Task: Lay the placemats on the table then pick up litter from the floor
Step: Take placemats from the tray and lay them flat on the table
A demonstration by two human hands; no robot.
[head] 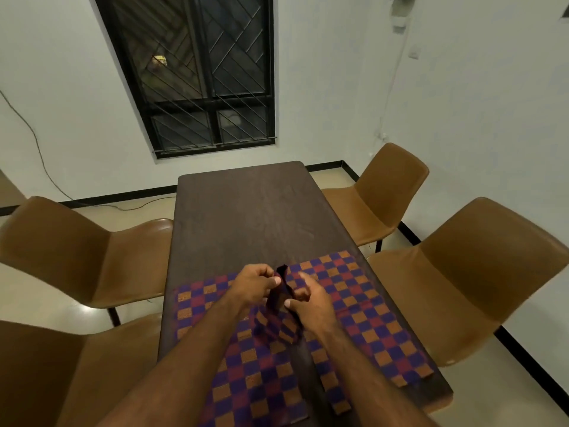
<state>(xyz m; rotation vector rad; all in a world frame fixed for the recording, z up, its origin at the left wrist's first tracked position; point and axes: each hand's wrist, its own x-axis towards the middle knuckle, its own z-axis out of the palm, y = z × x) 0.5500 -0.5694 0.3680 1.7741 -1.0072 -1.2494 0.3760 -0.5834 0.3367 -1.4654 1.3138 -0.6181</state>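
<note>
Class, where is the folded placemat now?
The folded placemat is mid-frame, head view, held by left hand and right hand above laid placemats on the table.

No text, label, brand, number or sign reads anywhere in view. The checkered placemats point(369, 318) on the tabletop point(246, 211) carry pattern only, no lettering. The small wall fittings point(399, 16) at upper right are too small and blurred to tell any marking.
</note>
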